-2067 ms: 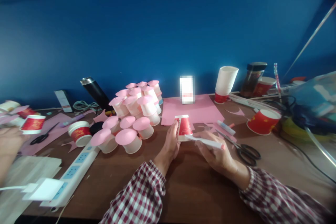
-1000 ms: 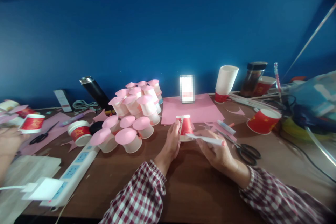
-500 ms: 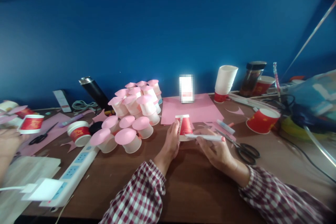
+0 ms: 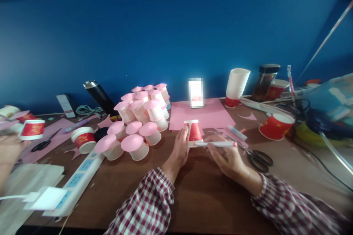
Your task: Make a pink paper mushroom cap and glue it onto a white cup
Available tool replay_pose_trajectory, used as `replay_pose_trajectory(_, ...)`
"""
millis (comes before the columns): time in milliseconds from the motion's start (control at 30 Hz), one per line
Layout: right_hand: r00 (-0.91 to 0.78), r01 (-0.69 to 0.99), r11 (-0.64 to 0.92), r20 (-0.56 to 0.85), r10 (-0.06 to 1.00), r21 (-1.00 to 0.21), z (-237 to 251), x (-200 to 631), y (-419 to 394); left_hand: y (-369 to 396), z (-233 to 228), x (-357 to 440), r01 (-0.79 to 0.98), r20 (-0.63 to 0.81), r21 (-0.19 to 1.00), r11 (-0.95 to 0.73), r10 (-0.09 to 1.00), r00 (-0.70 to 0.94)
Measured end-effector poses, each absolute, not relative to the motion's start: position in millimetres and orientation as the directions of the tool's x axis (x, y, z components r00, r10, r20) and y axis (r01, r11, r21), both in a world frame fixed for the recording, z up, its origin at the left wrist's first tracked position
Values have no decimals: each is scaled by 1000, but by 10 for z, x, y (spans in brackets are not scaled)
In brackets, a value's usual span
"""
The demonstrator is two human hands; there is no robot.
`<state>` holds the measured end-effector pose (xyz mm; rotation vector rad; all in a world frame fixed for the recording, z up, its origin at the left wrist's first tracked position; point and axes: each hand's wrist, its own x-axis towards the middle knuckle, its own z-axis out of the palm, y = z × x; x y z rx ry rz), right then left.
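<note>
My left hand [image 4: 179, 146] is closed on the left side of a red and white paper cup [image 4: 195, 133], which is upside down with its wide rim toward me. In my right hand [image 4: 227, 159] is a white marker pen [image 4: 217, 144] with a reddish end pointing right. Its tip meets the lower part of the cup near the rim. Behind the cup lie pink paper sheets [image 4: 182, 115]. Left of my hands stand several upturned cups with pink paper discs [image 4: 132, 142] on top.
Scissors [image 4: 260, 160], a capped marker [image 4: 237, 133] and a red cup [image 4: 276, 126] lie to the right. A stack of white cups [image 4: 237, 84] leans at the back. On the left are a power strip [image 4: 79, 180], a black flask [image 4: 99, 95] and another person's hand [image 4: 12, 150] with a cup.
The marker has shifted very slightly, lying a little more level against the cup. At far left, the other person's cup has moved slightly left. My left hand stays in place.
</note>
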<state>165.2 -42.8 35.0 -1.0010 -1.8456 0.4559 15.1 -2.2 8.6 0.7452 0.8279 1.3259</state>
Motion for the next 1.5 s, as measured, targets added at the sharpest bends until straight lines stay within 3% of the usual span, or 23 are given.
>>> replay_pose_trajectory(167, -253, 367, 507, 441, 861, -780, 327, 1663, -419, -18, 81, 146, -516, -94, 850, 108, 994, 53)
replay_pose_trajectory(733, -264, 396, 584, 521, 812, -709, 380, 1662, -398, -26, 78, 151, -522, -90, 846, 106, 994, 57)
replay_pose_trajectory(1500, -207, 340, 505, 461, 863, -793, 275, 1658, -403, -1, 17, 138, -484, -87, 869, 102, 995, 53)
